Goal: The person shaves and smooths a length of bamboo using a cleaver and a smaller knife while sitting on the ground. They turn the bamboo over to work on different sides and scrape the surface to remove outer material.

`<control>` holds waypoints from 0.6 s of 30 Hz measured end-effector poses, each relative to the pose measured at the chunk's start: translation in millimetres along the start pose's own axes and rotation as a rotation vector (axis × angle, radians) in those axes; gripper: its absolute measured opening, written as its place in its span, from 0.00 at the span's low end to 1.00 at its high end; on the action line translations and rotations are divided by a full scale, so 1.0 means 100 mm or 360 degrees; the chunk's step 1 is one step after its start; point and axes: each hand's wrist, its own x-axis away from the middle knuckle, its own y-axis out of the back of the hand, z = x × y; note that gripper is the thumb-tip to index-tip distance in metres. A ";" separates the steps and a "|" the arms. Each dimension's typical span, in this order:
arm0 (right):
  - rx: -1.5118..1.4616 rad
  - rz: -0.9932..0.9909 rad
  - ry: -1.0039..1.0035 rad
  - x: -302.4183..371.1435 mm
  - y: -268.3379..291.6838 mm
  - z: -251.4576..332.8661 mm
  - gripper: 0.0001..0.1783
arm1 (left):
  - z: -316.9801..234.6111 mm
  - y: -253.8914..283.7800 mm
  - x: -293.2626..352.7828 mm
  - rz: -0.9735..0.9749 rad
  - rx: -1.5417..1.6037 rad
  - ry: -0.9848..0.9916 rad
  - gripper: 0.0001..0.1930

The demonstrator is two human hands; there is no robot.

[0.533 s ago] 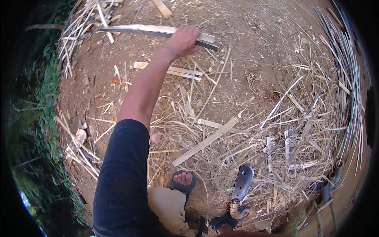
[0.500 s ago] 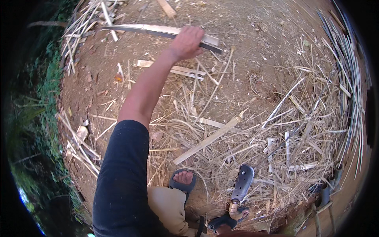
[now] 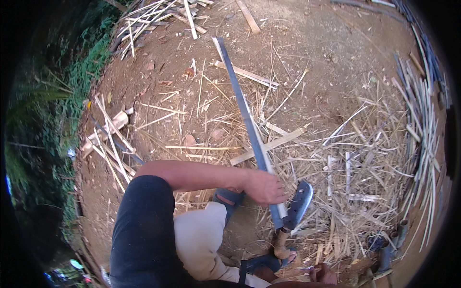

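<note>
My left hand (image 3: 266,188) is closed round the lower part of a long split bamboo strip (image 3: 247,115), dark on one face and pale along its edge. The strip slants from the far middle down toward me. Its near end lies against the broad dark blade of a knife (image 3: 298,205), which points up and away. The knife's curved wooden handle (image 3: 281,245) rests by my sandalled right foot (image 3: 269,262); no hand is on it. At the lower edge, partly cut off, my right hand (image 3: 324,275) has curled fingers beside a thin pale stick-like thing I cannot make out.
Bamboo shavings (image 3: 345,182) litter the ground ahead and right. A pale strip (image 3: 271,144) lies beyond my left foot (image 3: 227,199). Split pieces (image 3: 158,17) are heaped far left, long thin strips (image 3: 422,144) at the right edge, with bamboo tubes (image 3: 385,257) nearer. Green plants border the left.
My left hand has brought the bamboo strip from far ahead down to the knife, turning it from crosswise to lengthwise. My right hand has come into view at the bottom.
</note>
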 end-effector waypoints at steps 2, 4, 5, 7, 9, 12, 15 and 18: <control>0.0055 0.0008 -0.0018 0.14 -0.02 -0.11 0.22 | -0.28 -0.40 0.11 -0.0317 -0.0190 -0.0071 0.26; 0.0131 -0.0112 0.0003 0.28 0.10 0.04 0.21 | -0.39 -0.69 0.21 -0.0366 -0.0332 -0.0098 0.22; 0.0137 -0.0191 -0.0020 0.39 0.14 0.13 0.20 | -0.45 -0.69 0.23 -0.0380 -0.0389 -0.0123 0.21; 0.0009 -0.0332 0.0077 0.55 0.17 0.22 0.19 | -0.44 -0.59 0.24 0.0086 -0.0208 -0.0012 0.18; -0.0046 -0.0327 0.0123 0.73 0.23 0.28 0.20 | -0.42 -0.30 0.16 0.0438 -0.0025 0.0178 0.14; -0.0213 -0.0443 0.0079 0.82 0.15 0.31 0.13 | -0.58 0.23 -0.07 0.0765 0.0104 0.0359 0.09; -0.0582 -0.0727 0.0257 0.67 -0.08 0.08 0.16 | -0.84 0.49 -0.68 0.1082 -0.0108 0.0089 0.08; -0.1346 -0.0594 0.0348 0.69 0.04 0.20 0.18 | -1.35 0.50 -1.16 0.1377 -0.0373 -0.0050 0.08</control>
